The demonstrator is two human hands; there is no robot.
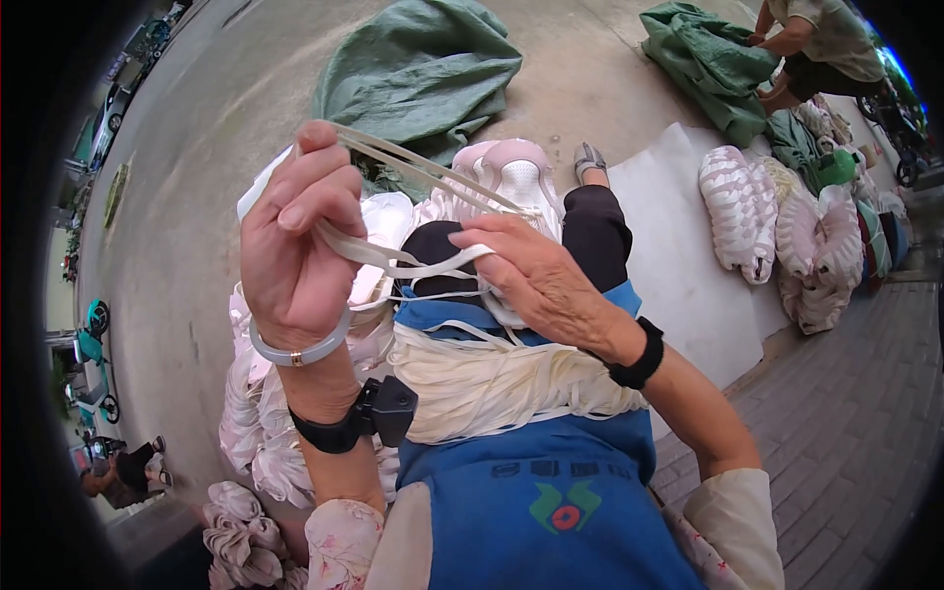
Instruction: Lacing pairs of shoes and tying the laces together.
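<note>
My left hand (300, 236), wearing a pale bangle, is raised with curled fingers closed on a cream shoelace (369, 254). Strands of it run taut down toward a pink-and-white shoe upper (518, 175) between my knees. The right hand (536, 280) grips the lace's flat strands between thumb and fingers, just right of the left one. That hand partly hides the upper. Across my lap, on the blue apron (531, 492), lies a thick bundle of cream laces (501, 383). Other white shoe pieces (385, 221) rest beside my left knee.
Green sacks (418, 74) lie on the concrete ahead. A pale sheet (678, 256) covers ground at right, with bundled shoe uppers (736, 211) beyond it. More bundles (261, 423) are piled at my left. A person (826, 39) bends over another green sack (708, 64) at far right.
</note>
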